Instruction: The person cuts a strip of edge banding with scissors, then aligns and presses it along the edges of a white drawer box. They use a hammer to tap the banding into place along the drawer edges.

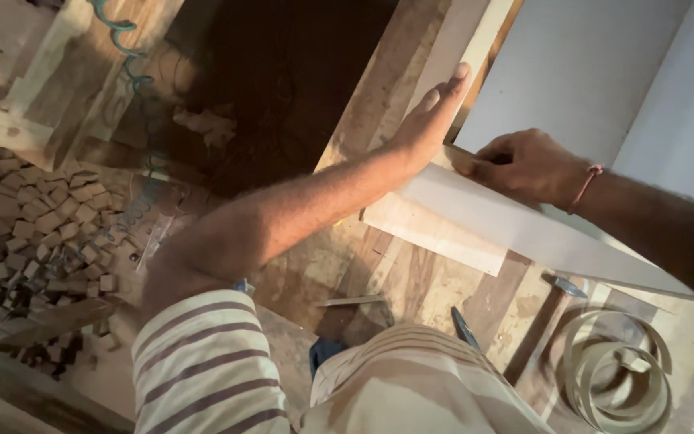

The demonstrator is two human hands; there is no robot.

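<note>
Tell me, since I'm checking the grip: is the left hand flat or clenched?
Flat: the left hand lies with fingers straight against the pale board.

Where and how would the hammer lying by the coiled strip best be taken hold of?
Grip the hammer on its wooden handle, near the lower end away from the metal head. It lies flat on the floor, head pointing up-right, beside the coiled strip. Come from above on the left side, fingers wrapping across the handle, since the coil crowds its right.

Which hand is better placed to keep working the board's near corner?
Right hand: it is closed at the corner of the white board. The left hand lies flat, bracing along the edge farther up.
</note>
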